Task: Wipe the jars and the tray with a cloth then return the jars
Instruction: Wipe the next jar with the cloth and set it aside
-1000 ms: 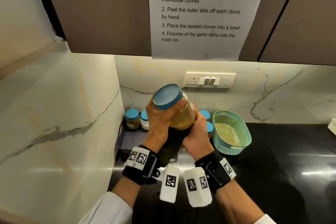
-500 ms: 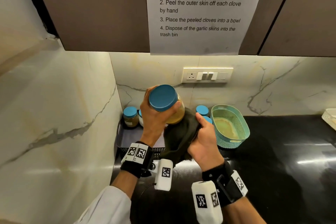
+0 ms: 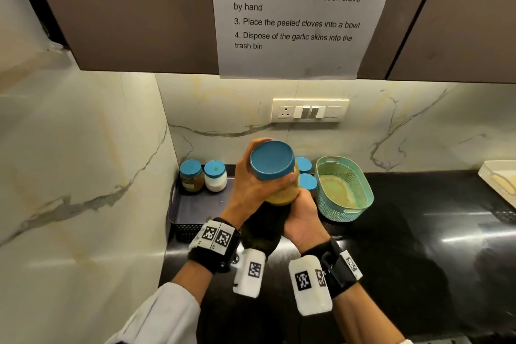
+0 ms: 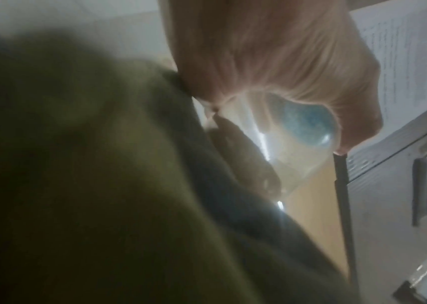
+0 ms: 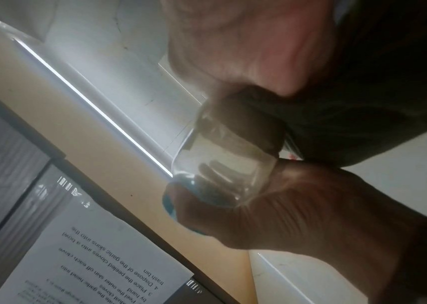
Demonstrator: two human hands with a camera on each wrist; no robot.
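My left hand [image 3: 251, 193] grips a glass jar [image 3: 282, 195] of yellow contents just under its blue lid [image 3: 272, 159], tilted and held above the counter. My right hand [image 3: 303, 216] holds a dark olive cloth [image 3: 265, 229] cupped around the jar's lower end. In the left wrist view the cloth [image 4: 77, 164] fills the left side, and the lid [image 4: 308, 125] shows under my left hand [image 4: 272, 61]. The right wrist view shows the jar [image 5: 228, 160] between my right hand [image 5: 246, 41] and the cloth [image 5: 376, 82]. The dark tray [image 3: 192, 211] lies in the corner.
Two blue-lidded jars [image 3: 191, 176] [image 3: 215, 176] stand at the tray's back left. Two more blue lids [image 3: 304, 165] [image 3: 307, 183] show behind my hands. A teal basket [image 3: 343, 190] sits right of them on the black counter [image 3: 418, 232]. Marble walls close in on the left and back.
My right hand has moved with the cloth from the jar's side to around its lower end. The jar stays in my left hand's grip.
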